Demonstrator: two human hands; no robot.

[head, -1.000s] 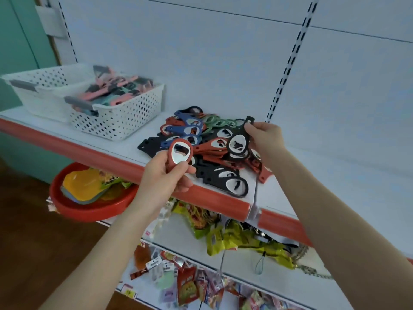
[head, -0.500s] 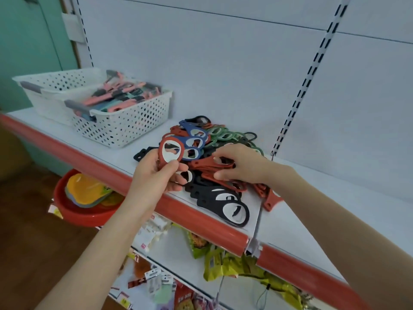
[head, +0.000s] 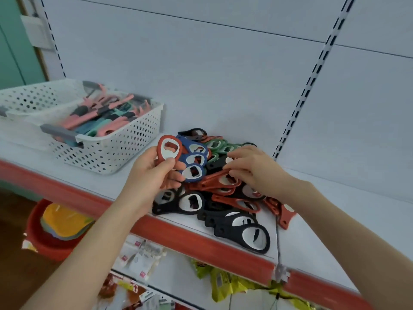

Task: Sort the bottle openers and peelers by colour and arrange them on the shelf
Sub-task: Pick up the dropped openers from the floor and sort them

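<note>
Picking out reds: the left hand [head: 147,179] grips a red opener [head: 168,150]. The right hand [head: 257,172] pinches a second opener [head: 220,181] in the pile [head: 244,222]. Next, pull it free gently.

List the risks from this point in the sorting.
1. The black bottle opener lies at the front edge of the shelf. Tugging at the tangled pile could knock it off.
2. The right hand rests on overlapping red bottle openers. Pulling one may drag the green bottle openers along, mixing colours.
3. The left hand holds its red bottle opener by the lower end only, so it could slip.
</note>
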